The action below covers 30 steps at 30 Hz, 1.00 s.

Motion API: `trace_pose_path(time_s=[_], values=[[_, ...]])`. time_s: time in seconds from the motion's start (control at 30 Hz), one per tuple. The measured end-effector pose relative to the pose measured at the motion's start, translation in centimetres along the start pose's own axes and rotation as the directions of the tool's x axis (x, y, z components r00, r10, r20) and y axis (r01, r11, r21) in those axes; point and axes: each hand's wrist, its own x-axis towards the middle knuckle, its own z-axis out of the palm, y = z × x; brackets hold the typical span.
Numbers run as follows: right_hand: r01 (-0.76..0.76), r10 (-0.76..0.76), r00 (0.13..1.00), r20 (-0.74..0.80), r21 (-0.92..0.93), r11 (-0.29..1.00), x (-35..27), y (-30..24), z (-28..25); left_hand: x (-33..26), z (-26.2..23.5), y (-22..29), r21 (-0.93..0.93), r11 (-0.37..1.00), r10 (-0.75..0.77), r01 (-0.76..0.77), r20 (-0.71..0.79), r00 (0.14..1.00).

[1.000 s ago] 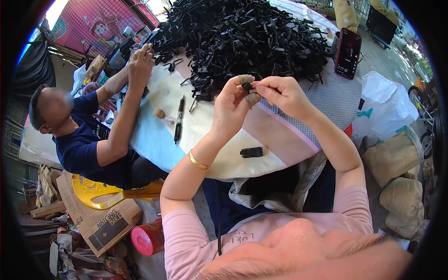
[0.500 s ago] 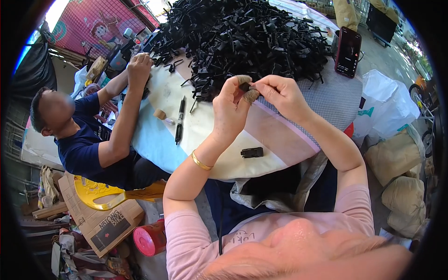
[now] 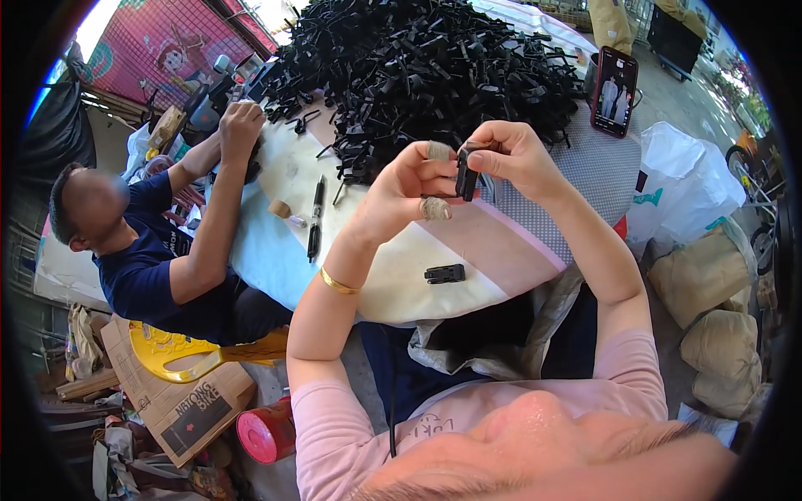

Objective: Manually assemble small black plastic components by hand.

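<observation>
Change: the black plastic clip (image 3: 465, 174) held between the hands now stands upright and long; half a second ago it showed as a short dark piece pinched lower, close against the left thumb. Both hands have lifted a little toward the heap.
Left hand (image 3: 407, 185): closed on the lower end of the clip, thumb and forefinger pinching it; two fingertips wrapped in tan tape; one gold bangle (image 3: 337, 283) on the wrist.
Right hand (image 3: 514, 157): pinching the upper end of the same clip from the right side, fingers curled.
Clip held: one, raised above the bench (image 3: 501, 250), just in front of the heap.
Below the hands: one finished black clip (image 3: 444, 273) lying alone on the pale cloth, nearer the body than the hands, apart from them.
Left of the hands: one black marker pen (image 3: 316, 219) lying lengthwise, and one small tan roll of tape (image 3: 279, 208) just beside it.
Beyond the hands: one large heap of black plastic parts (image 3: 418, 75), too many to count, with a few strays at its near edge.
Right and beyond: one phone (image 3: 614, 90) propped upright, screen lit.
Far left: one co-worker in a dark blue shirt (image 3: 138, 275), a hand (image 3: 241, 127) at the heap's left edge, as before.
</observation>
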Motion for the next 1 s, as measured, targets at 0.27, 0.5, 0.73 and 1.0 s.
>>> trace_pose_path(time_s=[0.27,0.5,0.73,1.0], values=[[0.016,-0.002,0.989,0.150,-0.089,0.996,-0.2,0.0,0.4,0.1,0.5,-1.4,-0.013,0.992,-0.126,0.125,-0.053,0.991],[0.087,-0.104,0.992,-0.078,-0.195,0.977,-0.3,0.3,1.4,0.3,1.4,-1.5,0.211,0.977,0.086,-0.015,-0.334,0.939],[0.159,-0.175,0.984,0.026,-0.565,0.809,-0.4,0.5,1.9,0.2,1.9,-1.5,0.412,0.910,0.253,-0.043,-0.471,0.845],[0.118,-0.132,0.991,0.009,-0.503,0.856,-0.3,0.7,2.0,0.2,1.7,-2.3,0.392,0.908,0.329,-0.146,-0.455,0.828]])
